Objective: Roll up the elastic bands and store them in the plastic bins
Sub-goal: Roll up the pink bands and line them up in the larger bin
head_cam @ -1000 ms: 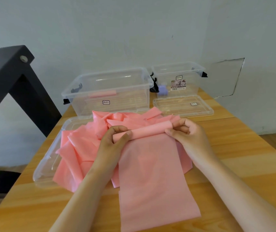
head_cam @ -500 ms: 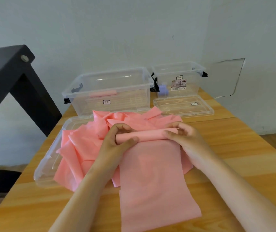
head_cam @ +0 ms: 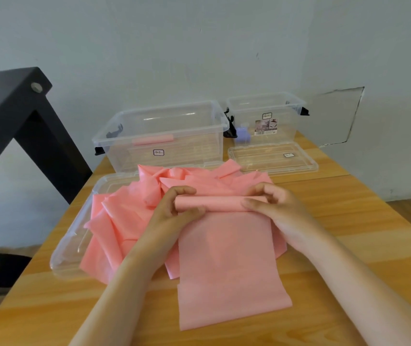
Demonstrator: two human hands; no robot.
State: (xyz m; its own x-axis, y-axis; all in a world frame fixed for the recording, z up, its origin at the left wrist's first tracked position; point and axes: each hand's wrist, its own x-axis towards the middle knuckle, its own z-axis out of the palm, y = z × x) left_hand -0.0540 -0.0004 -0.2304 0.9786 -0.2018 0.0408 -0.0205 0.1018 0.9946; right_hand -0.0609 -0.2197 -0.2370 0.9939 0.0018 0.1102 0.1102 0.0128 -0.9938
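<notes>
A pink elastic band point(head_cam: 226, 265) lies flat on the wooden table toward me, its far end wound into a roll point(head_cam: 214, 204). My left hand point(head_cam: 174, 213) grips the roll's left end and my right hand point(head_cam: 276, 208) grips its right end. Behind and left of the roll sits a loose heap of pink bands point(head_cam: 124, 221), partly on a clear lid point(head_cam: 67, 255). The large clear bin point(head_cam: 164, 136) at the back holds one rolled pink band point(head_cam: 153, 140). A smaller clear bin point(head_cam: 264, 116) stands to its right.
A second clear lid point(head_cam: 273, 158) lies in front of the small bin, which holds a small purple object point(head_cam: 243, 134). A black metal frame point(head_cam: 12, 116) rises at the left. The wall runs close behind the bins. The table's right part is bare wood point(head_cam: 361, 221).
The roll has turned toward me and grown thicker, taking up more band. Both hands have shifted slightly nearer with it.
</notes>
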